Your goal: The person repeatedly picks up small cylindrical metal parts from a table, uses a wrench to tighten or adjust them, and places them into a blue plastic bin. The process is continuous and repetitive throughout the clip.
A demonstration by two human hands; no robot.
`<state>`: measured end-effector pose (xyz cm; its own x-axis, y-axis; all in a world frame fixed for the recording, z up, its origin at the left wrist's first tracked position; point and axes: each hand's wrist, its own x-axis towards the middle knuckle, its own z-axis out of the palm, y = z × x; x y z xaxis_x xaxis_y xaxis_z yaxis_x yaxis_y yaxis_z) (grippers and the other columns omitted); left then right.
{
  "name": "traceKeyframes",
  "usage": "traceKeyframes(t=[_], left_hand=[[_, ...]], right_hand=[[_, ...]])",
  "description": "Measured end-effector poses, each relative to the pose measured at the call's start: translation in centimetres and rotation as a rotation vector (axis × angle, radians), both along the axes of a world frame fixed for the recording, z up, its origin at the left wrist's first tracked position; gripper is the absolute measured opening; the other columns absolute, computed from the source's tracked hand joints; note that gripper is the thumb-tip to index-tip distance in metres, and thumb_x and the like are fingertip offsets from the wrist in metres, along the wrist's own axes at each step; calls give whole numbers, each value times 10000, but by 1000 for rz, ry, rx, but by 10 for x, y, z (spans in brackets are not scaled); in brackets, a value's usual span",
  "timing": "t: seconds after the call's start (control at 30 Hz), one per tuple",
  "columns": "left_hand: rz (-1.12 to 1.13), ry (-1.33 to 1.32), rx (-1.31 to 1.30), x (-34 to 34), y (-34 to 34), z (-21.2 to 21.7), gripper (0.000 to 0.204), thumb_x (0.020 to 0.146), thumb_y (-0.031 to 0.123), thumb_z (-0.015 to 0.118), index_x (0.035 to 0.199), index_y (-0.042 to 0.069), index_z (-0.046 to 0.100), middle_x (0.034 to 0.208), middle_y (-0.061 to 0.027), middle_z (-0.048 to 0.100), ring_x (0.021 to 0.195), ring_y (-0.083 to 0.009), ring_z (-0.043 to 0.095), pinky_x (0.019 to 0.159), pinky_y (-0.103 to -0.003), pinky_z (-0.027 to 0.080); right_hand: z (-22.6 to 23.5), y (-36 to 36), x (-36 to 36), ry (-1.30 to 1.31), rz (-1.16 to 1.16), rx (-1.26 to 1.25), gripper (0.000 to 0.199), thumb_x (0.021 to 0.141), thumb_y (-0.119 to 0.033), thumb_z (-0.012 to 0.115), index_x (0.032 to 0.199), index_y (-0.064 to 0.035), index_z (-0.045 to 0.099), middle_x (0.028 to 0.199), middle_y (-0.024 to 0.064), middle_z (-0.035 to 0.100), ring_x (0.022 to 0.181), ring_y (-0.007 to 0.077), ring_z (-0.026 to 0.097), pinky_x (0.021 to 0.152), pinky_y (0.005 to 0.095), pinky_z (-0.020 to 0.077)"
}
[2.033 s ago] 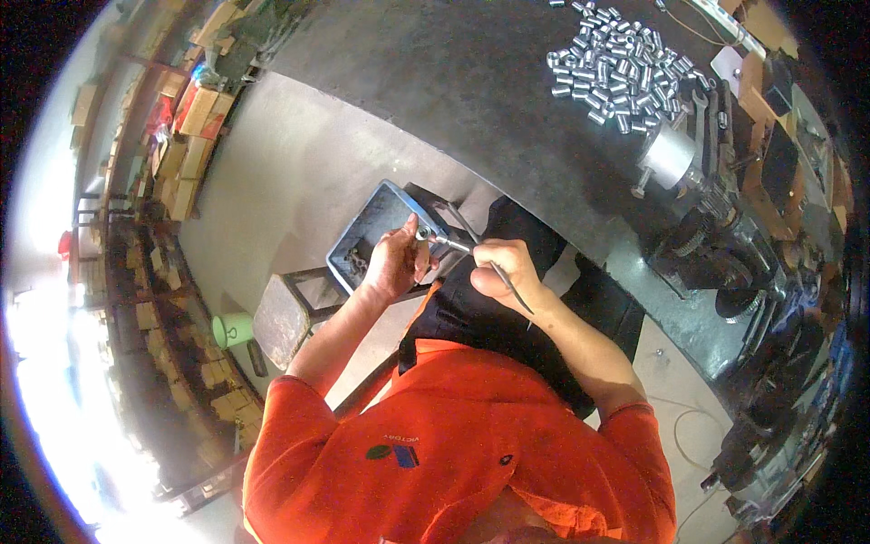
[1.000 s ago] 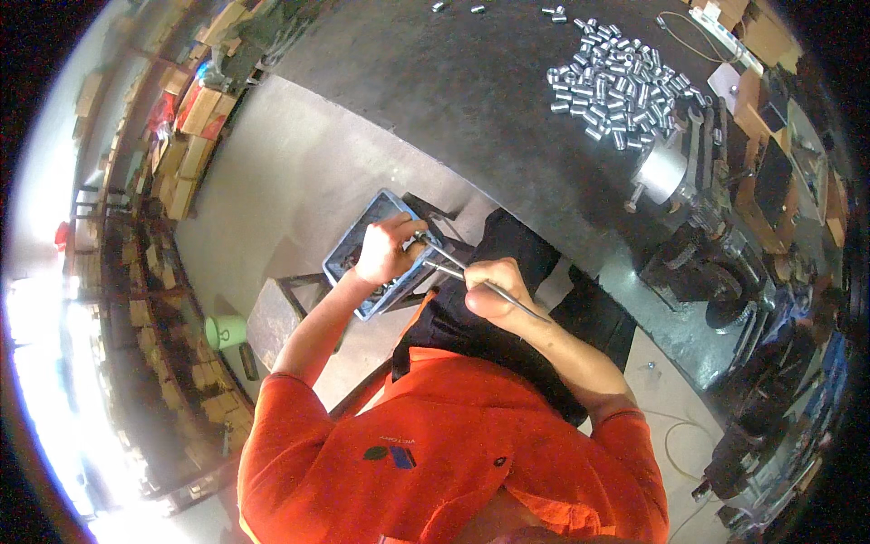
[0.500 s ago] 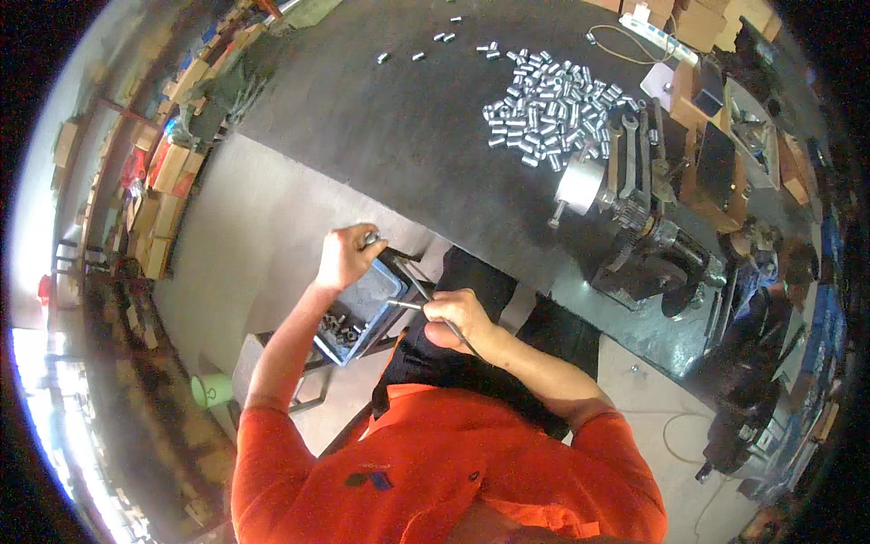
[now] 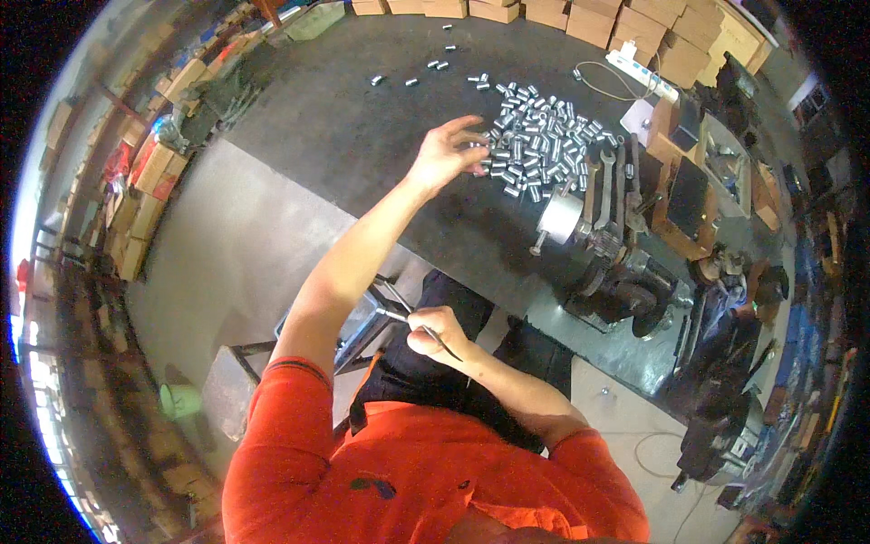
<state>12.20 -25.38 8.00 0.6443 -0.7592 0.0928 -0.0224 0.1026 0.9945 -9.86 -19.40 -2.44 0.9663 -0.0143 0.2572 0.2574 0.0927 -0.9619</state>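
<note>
Biggest first: dark grey, flat-topped workbench (image 4: 344, 100), running diagonally across the view. Person wears an orange-red short-sleeved shirt (image 4: 435, 444); its chest carries a small green-and-blue emblem (image 4: 373, 488), any lettering too blurred to read. Row of brown cardboard boxes (image 4: 544, 13) along the far bench edge, markings too small to make out.

Dark metal machine (image 4: 625, 281) on the bench's right part, silver cylindrical head (image 4: 560, 218) facing the pile. Blue rectangular plastic bin (image 4: 361, 328) below bench level, partly hidden by the left forearm. Loose pile of short, shiny silver metal sleeves (image 4: 535, 150) on the bench, left of two steel open-end wrenches (image 4: 605, 186). White power strip (image 4: 642, 72) with cable, behind the pile.

Hands well apart. Left hand (image 4: 449, 156) over the bench at the pile's left edge, fingers spread; can't tell if fingertips touch a sleeve. Right hand (image 4: 438, 333) beside the bin, fist closed around a slim dark metal rod (image 4: 394, 292) and a shorter silver-ended rod (image 4: 391, 315).

Smallest: a few stray silver sleeves (image 4: 439, 65) scattered beyond the pile.
</note>
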Motion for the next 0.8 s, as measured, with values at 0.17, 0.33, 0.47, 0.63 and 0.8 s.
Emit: traceKeyframes(t=[0.17, 0.33, 0.47, 0.63, 0.8], left_hand=[[92, -82, 188, 4, 103, -10, 411, 872, 91, 620, 1233, -54, 487, 933, -136, 648, 689, -162, 630, 636, -280, 520], [388, -151, 487, -23, 233, -39, 197, 841, 73, 626, 968, -77, 631, 643, -56, 604, 511, -101, 539, 476, -253, 439], [392, 47, 769, -58, 336, -107, 192, 779, 8, 594, 959, -32, 648, 638, -59, 611, 520, -105, 562, 481, -268, 458], [-32, -509, 1223, -96, 384, -164, 326, 722, 166, 590, 1040, 157, 659, 789, -133, 661, 770, -313, 645, 697, -423, 516], [-86, -501, 1464, -94, 356, -168, 222, 756, 281, 624, 948, 185, 677, 836, -117, 673, 832, -299, 654, 702, -419, 519]], right_hand=[[15, 0, -1, -71, -32, -71, 199, 632, 25, 554, 572, -37, 374, 554, 84, 320, 469, 158, 362, 441, 334, 277], [17, -8, 2, -162, -16, -218, 262, 707, -139, 618, 587, -41, 407, 555, 67, 372, 490, 167, 387, 462, 314, 306], [12, -3, 2, -92, -45, -219, 246, 682, -153, 605, 579, -34, 416, 544, 76, 370, 471, 192, 398, 452, 326, 304], [16, 1, 3, -38, -14, -247, 203, 652, -72, 575, 575, -23, 394, 543, 76, 367, 466, 191, 394, 445, 323, 295], [9, 0, 4, -54, -28, -269, 184, 639, -42, 556, 578, -20, 383, 542, 76, 364, 463, 183, 379, 442, 324, 287]])
